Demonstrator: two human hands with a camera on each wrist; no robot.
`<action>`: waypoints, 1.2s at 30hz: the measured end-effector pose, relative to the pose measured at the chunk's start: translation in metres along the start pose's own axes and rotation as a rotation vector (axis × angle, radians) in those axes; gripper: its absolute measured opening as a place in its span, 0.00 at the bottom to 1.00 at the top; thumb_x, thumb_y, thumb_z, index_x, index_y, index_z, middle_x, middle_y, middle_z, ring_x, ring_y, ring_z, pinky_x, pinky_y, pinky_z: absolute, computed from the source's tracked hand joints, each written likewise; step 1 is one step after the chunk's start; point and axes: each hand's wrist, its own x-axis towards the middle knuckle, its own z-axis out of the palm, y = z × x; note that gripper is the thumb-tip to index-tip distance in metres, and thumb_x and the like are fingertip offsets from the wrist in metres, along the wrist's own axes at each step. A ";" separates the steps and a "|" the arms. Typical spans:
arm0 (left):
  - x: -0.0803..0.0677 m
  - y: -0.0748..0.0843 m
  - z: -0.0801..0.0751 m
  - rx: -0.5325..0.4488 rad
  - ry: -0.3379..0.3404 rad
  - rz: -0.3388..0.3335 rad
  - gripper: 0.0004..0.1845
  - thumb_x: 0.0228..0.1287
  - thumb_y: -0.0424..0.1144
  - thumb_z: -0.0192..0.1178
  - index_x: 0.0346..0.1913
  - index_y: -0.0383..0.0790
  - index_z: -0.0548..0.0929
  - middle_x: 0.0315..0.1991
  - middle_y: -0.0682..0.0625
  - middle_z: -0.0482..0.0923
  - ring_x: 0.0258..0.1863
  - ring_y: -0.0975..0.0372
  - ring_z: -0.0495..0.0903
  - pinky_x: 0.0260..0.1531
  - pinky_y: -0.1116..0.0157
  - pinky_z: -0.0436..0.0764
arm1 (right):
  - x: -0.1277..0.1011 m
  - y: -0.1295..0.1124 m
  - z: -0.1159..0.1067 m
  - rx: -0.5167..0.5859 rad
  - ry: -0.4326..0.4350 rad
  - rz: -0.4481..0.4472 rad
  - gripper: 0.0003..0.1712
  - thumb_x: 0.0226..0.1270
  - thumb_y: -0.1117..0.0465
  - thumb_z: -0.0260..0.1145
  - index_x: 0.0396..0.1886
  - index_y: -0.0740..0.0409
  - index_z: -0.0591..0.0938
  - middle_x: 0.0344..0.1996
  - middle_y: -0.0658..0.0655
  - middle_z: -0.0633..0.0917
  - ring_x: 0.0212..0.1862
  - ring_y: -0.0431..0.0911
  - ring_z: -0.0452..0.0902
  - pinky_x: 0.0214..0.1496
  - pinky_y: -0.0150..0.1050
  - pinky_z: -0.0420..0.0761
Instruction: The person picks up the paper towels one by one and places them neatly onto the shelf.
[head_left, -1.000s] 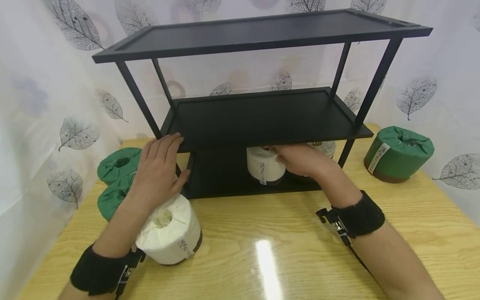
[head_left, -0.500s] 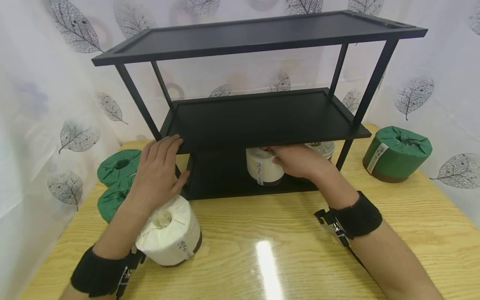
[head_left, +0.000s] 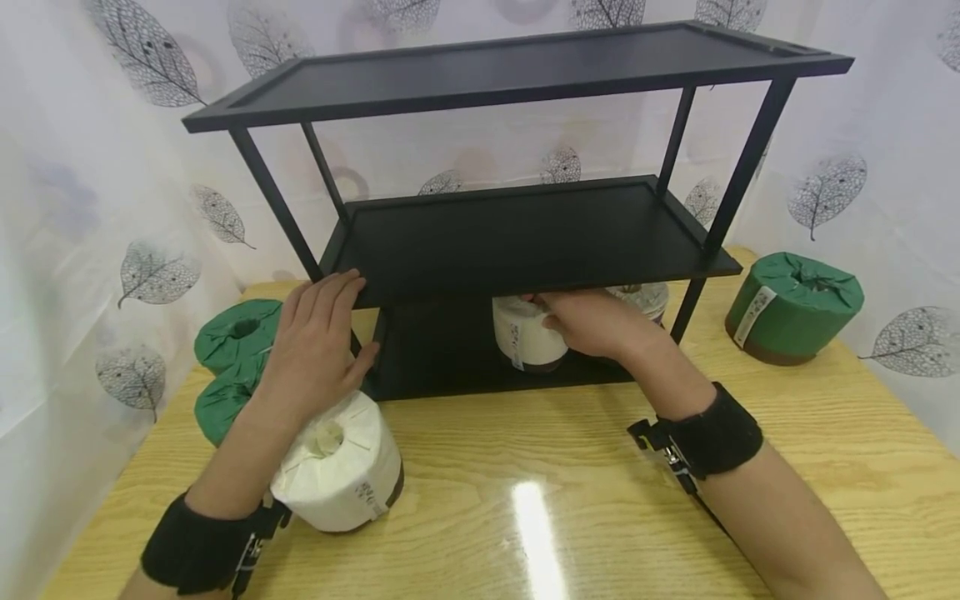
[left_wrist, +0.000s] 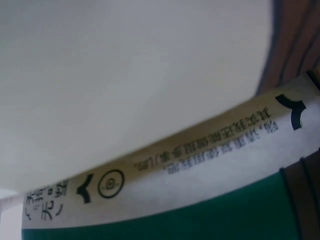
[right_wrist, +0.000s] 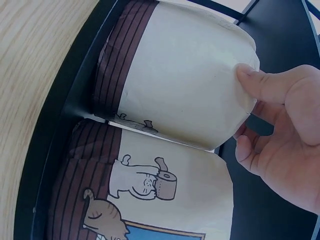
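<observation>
In the head view, my right hand (head_left: 592,321) reaches under the middle shelf of a black rack (head_left: 517,237). It pinches the top edge of a white-wrapped toilet roll (head_left: 528,337) that stands on the bottom shelf, thumb on the near side in the right wrist view. Right beside it is a second white toilet roll (right_wrist: 175,185) with a cat drawing. My left hand (head_left: 311,342) rests on the middle shelf's front left corner with fingers extended. Below that wrist stands another white toilet roll (head_left: 341,467), close to the left wrist camera.
Two green-wrapped toilet rolls (head_left: 236,333) stand at the left on the wooden table (head_left: 465,500), partly behind my left arm. One more green roll (head_left: 795,308) stands right of the rack. The rack's posts (head_left: 753,162) and top shelf (head_left: 525,71) rise above my hands.
The toilet roll under my right hand has turned slightly, its label shifting left. My right hand moved a little with it, still pinching. My left hand stays on the shelf corner.
</observation>
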 end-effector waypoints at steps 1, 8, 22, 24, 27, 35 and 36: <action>0.000 0.000 0.000 0.000 0.002 0.001 0.42 0.56 0.43 0.68 0.69 0.27 0.63 0.70 0.33 0.64 0.68 0.41 0.64 0.68 0.43 0.60 | 0.000 0.000 0.000 -0.003 -0.003 0.003 0.36 0.68 0.66 0.66 0.73 0.60 0.64 0.68 0.63 0.70 0.69 0.57 0.69 0.69 0.53 0.71; 0.000 -0.001 0.001 0.004 0.015 0.015 0.42 0.56 0.43 0.68 0.69 0.27 0.64 0.70 0.33 0.64 0.67 0.41 0.64 0.67 0.43 0.61 | 0.001 -0.002 0.002 -0.014 0.004 0.009 0.35 0.69 0.66 0.66 0.73 0.62 0.65 0.68 0.65 0.70 0.68 0.58 0.70 0.68 0.54 0.72; -0.001 -0.001 0.001 0.004 0.009 0.006 0.42 0.56 0.43 0.68 0.69 0.27 0.64 0.70 0.33 0.64 0.67 0.41 0.64 0.67 0.43 0.60 | -0.001 0.003 -0.002 0.062 -0.045 0.017 0.33 0.69 0.64 0.65 0.72 0.62 0.66 0.64 0.64 0.73 0.64 0.57 0.73 0.65 0.54 0.73; -0.001 0.000 0.000 0.003 0.006 0.003 0.42 0.56 0.43 0.68 0.69 0.26 0.64 0.70 0.33 0.64 0.68 0.41 0.64 0.68 0.43 0.60 | -0.002 0.005 -0.004 0.053 -0.055 0.013 0.35 0.68 0.67 0.63 0.74 0.62 0.63 0.68 0.65 0.70 0.65 0.57 0.72 0.67 0.54 0.72; -0.001 0.000 0.000 0.002 0.011 0.008 0.42 0.56 0.43 0.68 0.69 0.26 0.64 0.70 0.33 0.64 0.67 0.41 0.64 0.68 0.43 0.60 | -0.006 0.008 -0.007 0.040 -0.042 0.011 0.38 0.64 0.76 0.55 0.75 0.59 0.63 0.70 0.64 0.68 0.65 0.56 0.70 0.69 0.54 0.70; -0.001 -0.001 0.001 0.006 0.010 0.005 0.43 0.55 0.43 0.69 0.69 0.27 0.63 0.70 0.33 0.64 0.67 0.41 0.64 0.68 0.43 0.60 | -0.006 0.013 -0.005 0.002 0.045 -0.014 0.26 0.76 0.71 0.49 0.71 0.57 0.68 0.67 0.63 0.69 0.67 0.57 0.69 0.71 0.55 0.68; -0.001 -0.001 0.001 0.007 0.010 0.005 0.43 0.55 0.43 0.69 0.69 0.27 0.63 0.70 0.33 0.64 0.67 0.41 0.64 0.68 0.43 0.60 | -0.006 0.013 -0.004 -0.003 0.056 -0.016 0.26 0.76 0.71 0.49 0.71 0.56 0.68 0.68 0.63 0.69 0.67 0.57 0.68 0.72 0.55 0.67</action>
